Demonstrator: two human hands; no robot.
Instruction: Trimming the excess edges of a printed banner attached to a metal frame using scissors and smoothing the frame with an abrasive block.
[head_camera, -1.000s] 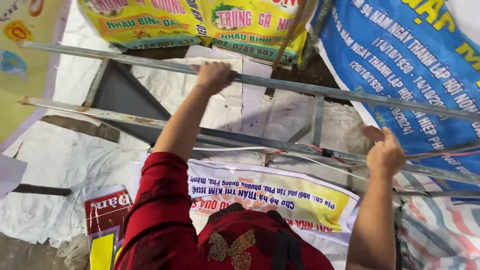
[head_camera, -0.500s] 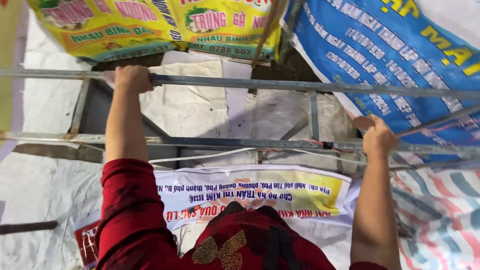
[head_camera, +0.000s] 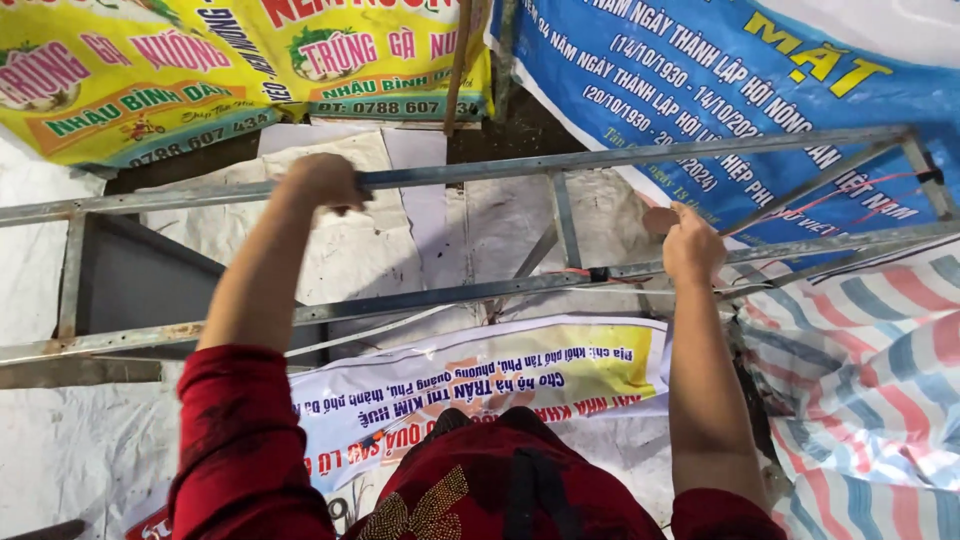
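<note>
A long grey metal frame (head_camera: 560, 215) of angle bars lies across printed banners: a blue banner (head_camera: 700, 90) beyond the fingers, a yellow banner (head_camera: 200, 70) beyond them to the left, a striped tarpaulin (head_camera: 860, 370) right of the right fingers. The left hand (head_camera: 320, 182) wraps its fingers tight over the frame's far rail. The right hand (head_camera: 690, 245) closes around the near rail.

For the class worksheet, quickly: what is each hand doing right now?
Left hand: closed around the far bar of the metal frame.
Right hand: closed on the near bar of the same frame.
</note>
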